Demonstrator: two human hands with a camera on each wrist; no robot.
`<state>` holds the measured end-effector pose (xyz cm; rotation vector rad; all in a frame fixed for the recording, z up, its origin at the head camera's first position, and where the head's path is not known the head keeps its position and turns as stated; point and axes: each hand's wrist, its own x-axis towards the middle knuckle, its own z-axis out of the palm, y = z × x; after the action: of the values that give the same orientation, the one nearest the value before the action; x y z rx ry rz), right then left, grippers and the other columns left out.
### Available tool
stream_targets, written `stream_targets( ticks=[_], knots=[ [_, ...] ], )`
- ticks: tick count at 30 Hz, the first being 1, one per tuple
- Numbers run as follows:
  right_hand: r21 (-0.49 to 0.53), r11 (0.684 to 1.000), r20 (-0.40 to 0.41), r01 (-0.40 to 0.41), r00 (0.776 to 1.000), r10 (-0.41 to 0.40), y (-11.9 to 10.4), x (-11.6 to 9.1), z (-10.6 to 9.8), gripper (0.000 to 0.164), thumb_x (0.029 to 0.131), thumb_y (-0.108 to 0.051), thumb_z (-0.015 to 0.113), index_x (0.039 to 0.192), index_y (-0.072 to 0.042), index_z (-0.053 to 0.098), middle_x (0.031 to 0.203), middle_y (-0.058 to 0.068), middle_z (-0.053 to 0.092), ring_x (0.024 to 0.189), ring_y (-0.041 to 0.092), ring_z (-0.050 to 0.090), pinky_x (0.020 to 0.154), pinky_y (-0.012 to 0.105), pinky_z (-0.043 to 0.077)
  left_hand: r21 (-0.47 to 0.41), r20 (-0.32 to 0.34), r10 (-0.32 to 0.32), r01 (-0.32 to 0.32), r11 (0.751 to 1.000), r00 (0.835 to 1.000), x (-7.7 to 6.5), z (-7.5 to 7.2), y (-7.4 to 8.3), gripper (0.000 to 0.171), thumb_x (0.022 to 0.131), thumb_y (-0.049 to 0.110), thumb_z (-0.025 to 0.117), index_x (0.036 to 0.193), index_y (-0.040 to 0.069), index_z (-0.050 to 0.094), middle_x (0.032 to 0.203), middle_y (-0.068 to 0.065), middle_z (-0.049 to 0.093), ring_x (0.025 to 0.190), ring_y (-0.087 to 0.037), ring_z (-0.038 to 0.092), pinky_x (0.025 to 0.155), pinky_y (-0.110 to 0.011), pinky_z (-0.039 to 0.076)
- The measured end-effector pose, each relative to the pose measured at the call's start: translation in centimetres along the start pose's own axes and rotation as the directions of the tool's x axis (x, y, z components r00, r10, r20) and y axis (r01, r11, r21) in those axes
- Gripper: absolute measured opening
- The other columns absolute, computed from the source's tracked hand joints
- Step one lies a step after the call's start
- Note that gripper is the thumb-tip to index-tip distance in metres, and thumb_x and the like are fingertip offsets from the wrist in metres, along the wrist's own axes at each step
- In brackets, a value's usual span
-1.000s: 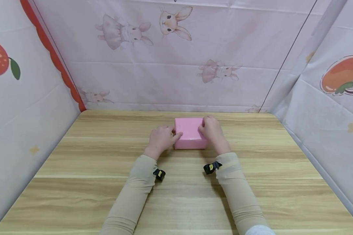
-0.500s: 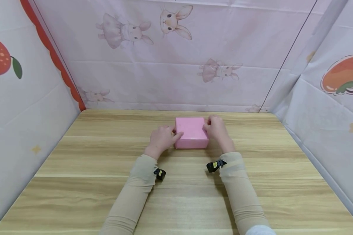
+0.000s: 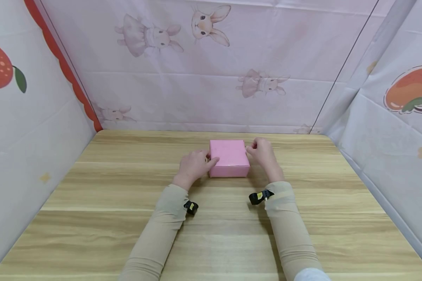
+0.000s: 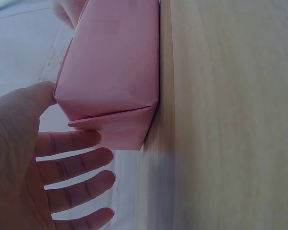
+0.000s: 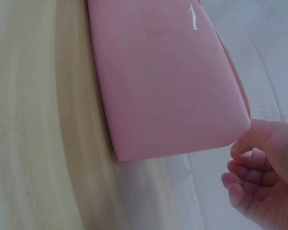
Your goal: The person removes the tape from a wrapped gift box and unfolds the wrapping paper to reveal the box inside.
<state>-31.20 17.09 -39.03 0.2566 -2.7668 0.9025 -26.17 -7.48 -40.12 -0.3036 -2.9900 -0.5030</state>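
Observation:
A pink box (image 3: 228,152) stands near the far edge of the wooden table. My left hand (image 3: 193,166) holds its left end: the thumb lies on the near part of the top, and in the left wrist view the index finger (image 4: 69,141) touches the folded end flap (image 4: 122,127). The other left fingers spread below it, off the box. On the opposite side, my right hand (image 3: 261,156) has thumb and index finger drawn together right at the box's upper side edge. Its remaining fingers (image 5: 249,184) curl beside the box. The right fingertips are partly hidden behind the corner.
Bare table surface (image 3: 218,234) extends around the box and under both forearms. A rabbit-print cloth (image 3: 211,89) hangs behind the far table edge. Fruit-print cloths flank the table left and right. Each wrist carries a small black camera (image 3: 256,198).
The box has shifted slightly right. My right hand has moved right from over the top's right edge to beside it. My left hand keeps almost the same place.

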Motion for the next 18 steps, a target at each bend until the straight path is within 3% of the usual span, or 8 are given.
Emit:
stream_targets(
  ticks=[18],
  knots=[
    [-0.019,0.995,-0.023,-0.095,0.995,0.095,0.47,-0.12,-0.23,0.013,0.084,-0.011,0.061,0.075,-0.003,0.058,0.075,0.009,0.057,0.073,0.023,0.052,0.063,0.029,0.041,-0.02,-0.005,0.007,-0.007,1.0,1.0,-0.05,-0.08,-0.06,0.045,0.093,0.062,0.049,0.087,0.018,0.061,0.077,-0.001,0.06,0.071,-0.017,0.054,0.052,-0.029,0.04]
  ],
)
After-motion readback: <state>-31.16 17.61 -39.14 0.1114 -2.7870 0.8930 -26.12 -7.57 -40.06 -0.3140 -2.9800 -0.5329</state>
